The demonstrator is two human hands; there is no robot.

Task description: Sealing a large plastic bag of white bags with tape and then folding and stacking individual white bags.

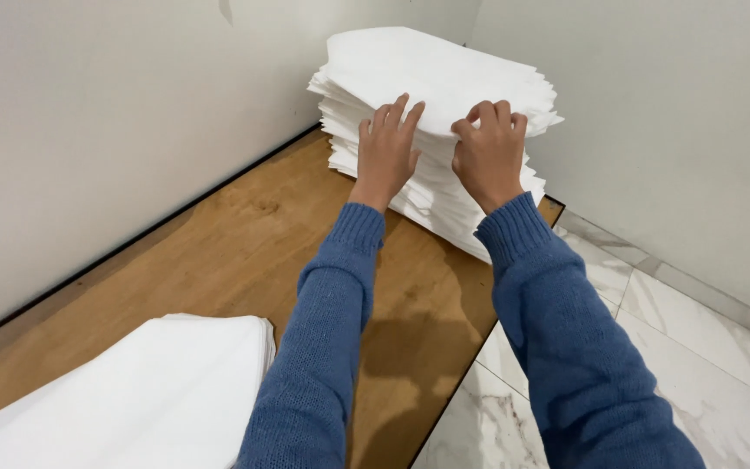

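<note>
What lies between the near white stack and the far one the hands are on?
Only bare wooden board, crossed by the left sleeve, in the head view.
</note>
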